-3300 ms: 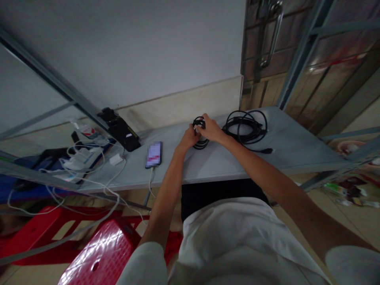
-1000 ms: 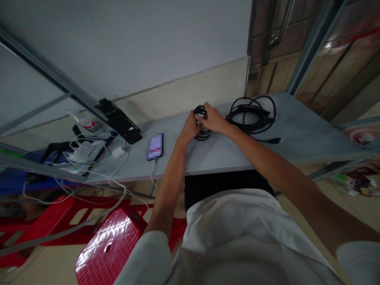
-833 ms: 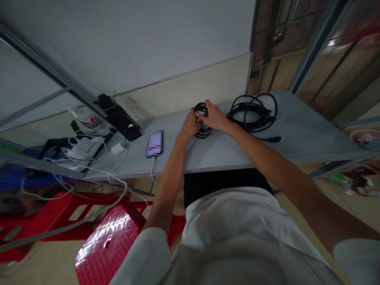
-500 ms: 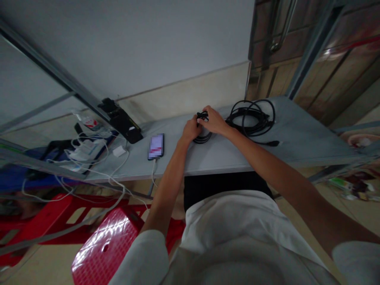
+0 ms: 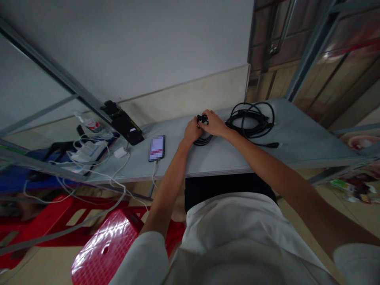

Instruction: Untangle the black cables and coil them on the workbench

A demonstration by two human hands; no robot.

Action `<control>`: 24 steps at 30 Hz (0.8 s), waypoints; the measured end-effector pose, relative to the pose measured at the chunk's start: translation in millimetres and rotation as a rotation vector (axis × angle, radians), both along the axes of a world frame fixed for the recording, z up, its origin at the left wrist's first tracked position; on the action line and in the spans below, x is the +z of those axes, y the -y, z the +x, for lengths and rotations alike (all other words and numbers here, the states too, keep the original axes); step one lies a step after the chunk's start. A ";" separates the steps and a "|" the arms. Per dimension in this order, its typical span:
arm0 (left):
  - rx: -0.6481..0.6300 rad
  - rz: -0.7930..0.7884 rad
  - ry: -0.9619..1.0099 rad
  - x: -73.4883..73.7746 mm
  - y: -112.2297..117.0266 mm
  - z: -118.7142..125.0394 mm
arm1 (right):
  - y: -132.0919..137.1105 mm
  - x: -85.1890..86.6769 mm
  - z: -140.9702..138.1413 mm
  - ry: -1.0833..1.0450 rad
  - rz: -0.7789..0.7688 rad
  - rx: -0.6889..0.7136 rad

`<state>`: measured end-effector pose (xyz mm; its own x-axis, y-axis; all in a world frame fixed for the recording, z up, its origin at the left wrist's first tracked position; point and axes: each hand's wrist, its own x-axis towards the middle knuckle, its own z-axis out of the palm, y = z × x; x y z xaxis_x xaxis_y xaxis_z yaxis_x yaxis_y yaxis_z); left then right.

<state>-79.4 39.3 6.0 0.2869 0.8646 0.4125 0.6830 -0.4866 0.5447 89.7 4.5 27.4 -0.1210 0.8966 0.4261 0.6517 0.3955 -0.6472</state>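
Observation:
Both my hands meet over a small coil of black cable (image 5: 203, 139) on the grey table (image 5: 225, 156). My left hand (image 5: 191, 130) grips the coil's left side with curled fingers. My right hand (image 5: 214, 123) closes over its top, pinching the cable end by the black plug (image 5: 202, 118). Most of the coil is hidden under my hands. A larger, loose bundle of black cable (image 5: 251, 120) lies just to the right, apart from my hands.
A phone (image 5: 156, 147) with a lit screen lies left of the coil, a white lead running off the table edge. Further left are a black device (image 5: 124, 122), a white charger (image 5: 120, 152) and tangled white leads. Red plastic stools (image 5: 103, 245) stand below.
My hands have stayed on the small coil, working the cable end round its top; they sit slightly lower and closer together. The camera shifted a little.

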 end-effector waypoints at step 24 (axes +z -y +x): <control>0.004 0.046 0.051 -1.4 2.4 5.7 | -3.3 -5.3 0.0 0.030 -0.003 -0.016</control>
<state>-73.7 36.9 4.6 0.2613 0.8455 0.4656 0.6564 -0.5093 0.5565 89.8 7.8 22.0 -0.1191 0.8997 0.4199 0.6772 0.3829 -0.6283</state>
